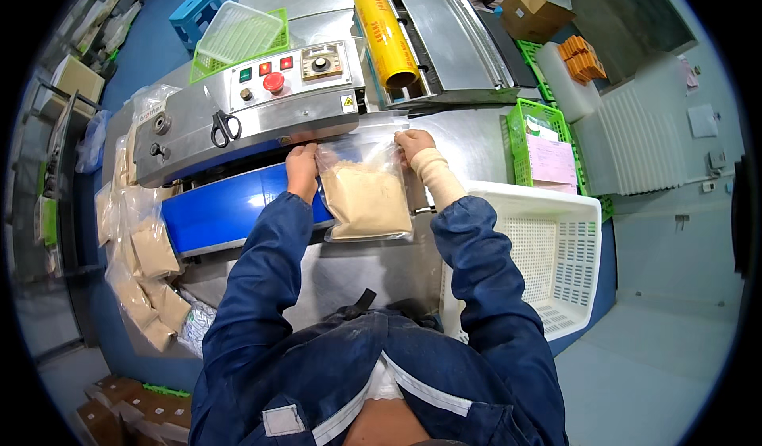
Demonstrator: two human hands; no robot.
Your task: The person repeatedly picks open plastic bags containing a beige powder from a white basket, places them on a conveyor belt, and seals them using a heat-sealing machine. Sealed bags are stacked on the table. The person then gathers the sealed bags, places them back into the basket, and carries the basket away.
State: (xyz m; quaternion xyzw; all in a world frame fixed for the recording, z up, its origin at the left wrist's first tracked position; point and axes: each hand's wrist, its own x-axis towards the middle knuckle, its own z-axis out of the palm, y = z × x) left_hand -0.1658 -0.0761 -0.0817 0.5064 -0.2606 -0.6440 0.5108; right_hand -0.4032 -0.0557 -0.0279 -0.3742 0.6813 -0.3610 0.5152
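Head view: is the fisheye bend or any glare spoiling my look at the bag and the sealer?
Head view: the centre is sharp, so the clear bag of tan powder and both hands, left hand and right hand, read cleanly; the steel sealing machine shows soft sheen, no blinding glare; straight edges bow near the rim, and the white basket looks stretched; the corners are black.
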